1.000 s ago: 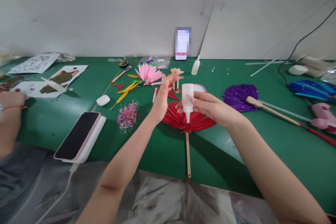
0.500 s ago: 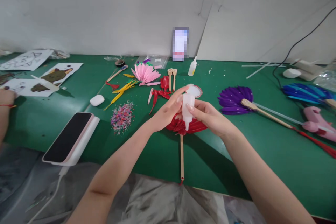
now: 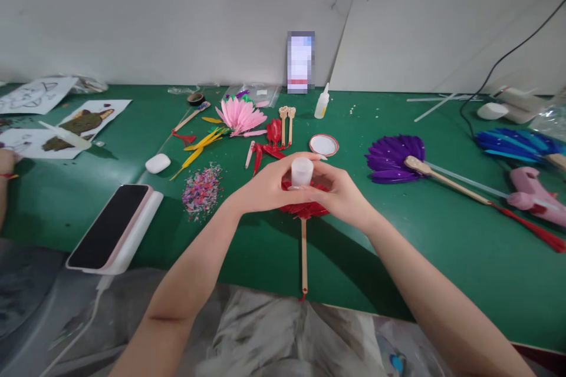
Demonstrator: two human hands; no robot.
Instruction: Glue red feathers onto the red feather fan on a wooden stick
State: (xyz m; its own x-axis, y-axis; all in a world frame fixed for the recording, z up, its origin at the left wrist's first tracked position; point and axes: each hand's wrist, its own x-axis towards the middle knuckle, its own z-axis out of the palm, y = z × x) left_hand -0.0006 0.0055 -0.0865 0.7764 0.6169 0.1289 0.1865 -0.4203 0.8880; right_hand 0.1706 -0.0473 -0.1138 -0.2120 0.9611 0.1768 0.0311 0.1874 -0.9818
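Over a red feather fan with a wooden handle, my left hand and my right hand come together around a small white bottle. The bottle's round base faces up, and my fingers hide its nozzle. Both hands have their fingers wrapped round it. Just beyond the hands lies a round white lid with a red rim. Red feathers and two wooden sticks rest behind them.
Left are pink feathers, a pile of colourful bits and a phone. A purple fan and pink glue gun lie right. A glue bottle stands behind. A co-worker's hand shows far left.
My hands have closed in around the bottle and moved slightly left. Its nozzle, visible before, is now hidden, and the red-rimmed lid is fully uncovered.
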